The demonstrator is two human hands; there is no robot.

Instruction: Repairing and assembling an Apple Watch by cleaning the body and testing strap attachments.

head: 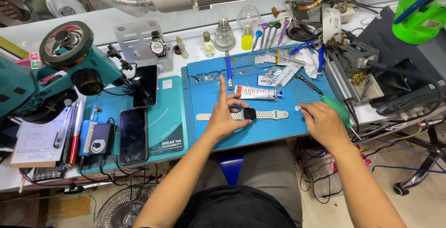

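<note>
A smartwatch (pixel 249 114) with a pale perforated strap lies flat on the blue work mat (pixel 288 128). My left hand (pixel 225 116) rests on the strap just left of the watch face, index finger pointing up and the other fingers spread. My right hand (pixel 323 122) hovers over the mat's right edge, fingers curled around something small and white at its tips; what it is cannot be made out. A green rubber air blower (pixel 338 108) lies right behind that hand. A white glue tube (pixel 255 92) lies just beyond the watch.
A teal microscope (pixel 55 70) stands at the left. Two dark phones (pixel 134 135) lie on a teal mat. Bottles, screwdrivers and tweezers line the back of the bench. A soldering station (pixel 395 70) and cables crowd the right. A fan (pixel 121 209) sits on the floor.
</note>
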